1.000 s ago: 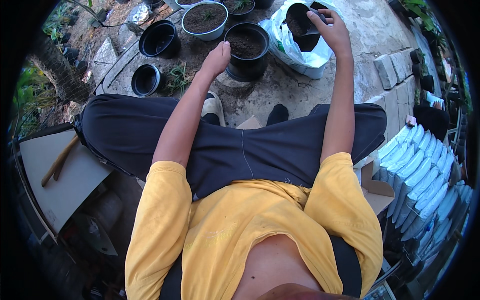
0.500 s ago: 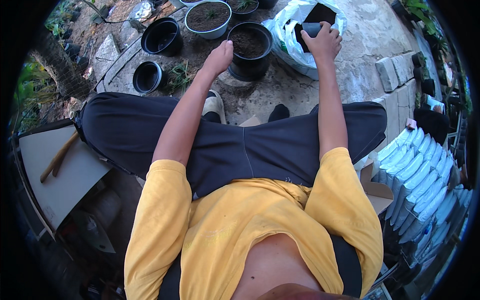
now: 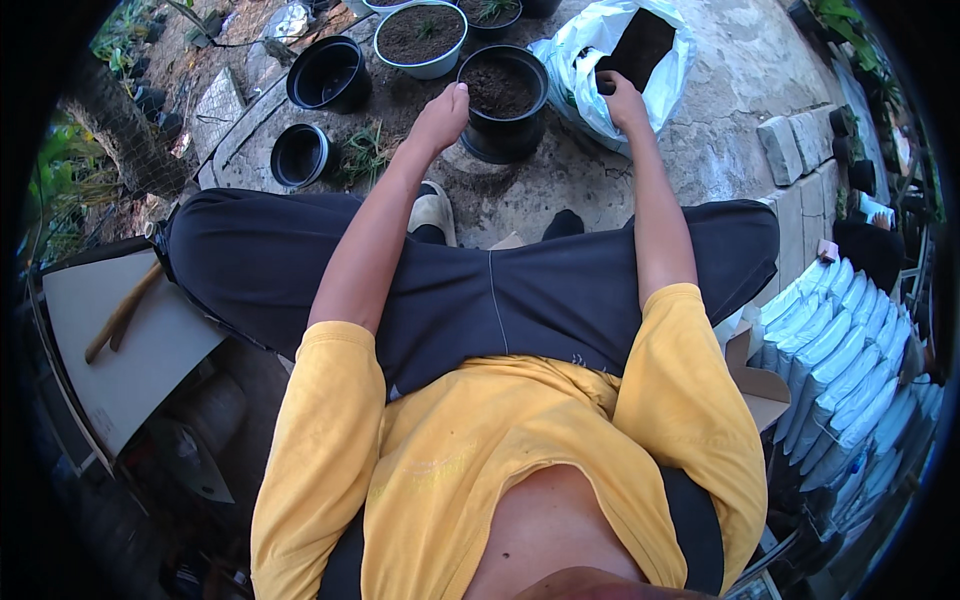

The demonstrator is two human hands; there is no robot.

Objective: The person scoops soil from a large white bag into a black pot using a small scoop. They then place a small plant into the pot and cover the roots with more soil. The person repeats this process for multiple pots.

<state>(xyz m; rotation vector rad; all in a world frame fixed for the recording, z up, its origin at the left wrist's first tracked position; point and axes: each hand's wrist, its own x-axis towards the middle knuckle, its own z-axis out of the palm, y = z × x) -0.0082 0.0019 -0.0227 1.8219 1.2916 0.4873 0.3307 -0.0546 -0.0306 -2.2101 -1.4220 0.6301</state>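
Observation:
My left hand [image 3: 440,117] is closed at the left rim of a black plant pot [image 3: 503,140] partly filled with dark soil. Its thumb lies along the rim; the other fingers are mostly hidden. My right hand [image 3: 625,102] reaches into the mouth of a white plastic bag [image 3: 679,62] of dark soil [image 3: 642,46], gripping a small black pot [image 3: 606,86]. Only a bit of that small pot shows past the fingers. Behind the soil-filled pot stands a pale pot [image 3: 430,69] of soil with a small green plant.
Two black pots without soil, a larger one [image 3: 328,76] and a smaller one [image 3: 299,156], stand to the left by a green plant [image 3: 366,153]. Concrete blocks [image 3: 795,146] line the right side. Stacked filled bags [image 3: 835,350] lie at the lower right.
My right hand has moved down and left with the small pot, from above the bag's opening into its near left part. My left hand stays at the black pot's rim.

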